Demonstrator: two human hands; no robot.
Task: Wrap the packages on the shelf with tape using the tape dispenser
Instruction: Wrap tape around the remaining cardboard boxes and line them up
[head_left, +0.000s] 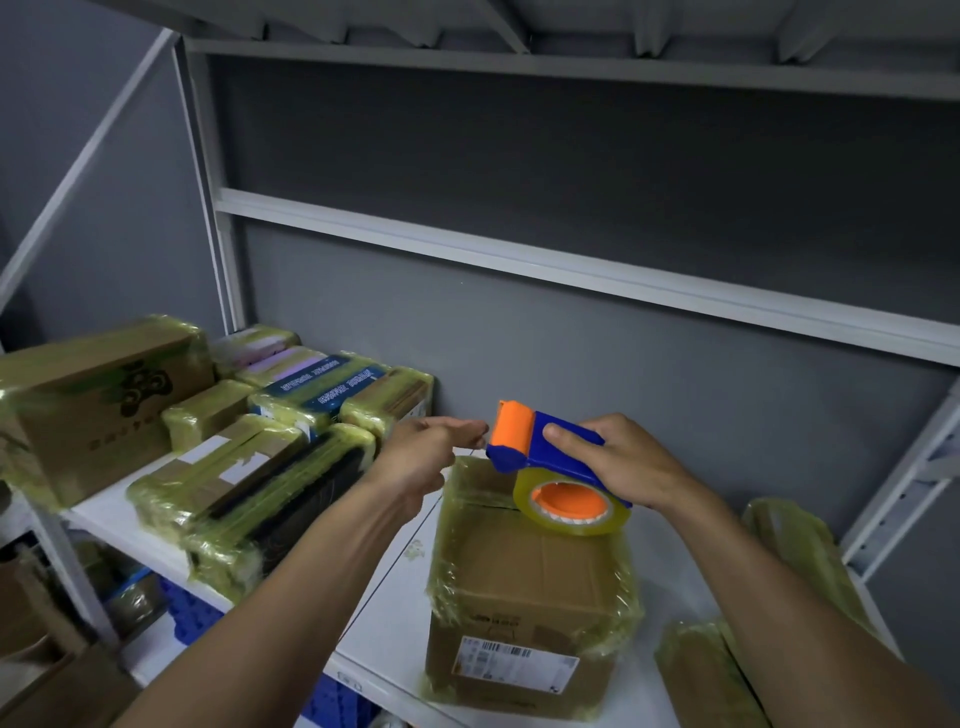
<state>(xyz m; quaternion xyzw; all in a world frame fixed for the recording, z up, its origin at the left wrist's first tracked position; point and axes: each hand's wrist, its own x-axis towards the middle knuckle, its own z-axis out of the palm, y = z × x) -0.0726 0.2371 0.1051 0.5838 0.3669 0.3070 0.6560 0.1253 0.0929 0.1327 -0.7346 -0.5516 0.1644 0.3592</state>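
Note:
A cardboard box (530, 582) with a barcode label stands on the white shelf (384, 597), its upper part wrapped in yellowish tape. Above its far edge my right hand (618, 462) grips the blue and orange tape dispenser (540, 447), whose tape roll (571, 506) hangs just over the box top. My left hand (426, 452) is level with the dispenser's orange roller, fingertips pinched together at the tape end beside it.
Several tape-wrapped packages (249, 467) are stacked on the shelf to the left, with a larger printed box (98, 400) at the far left. More wrapped packages (706, 675) lie at the right. A grey wall and shelf rails stand behind.

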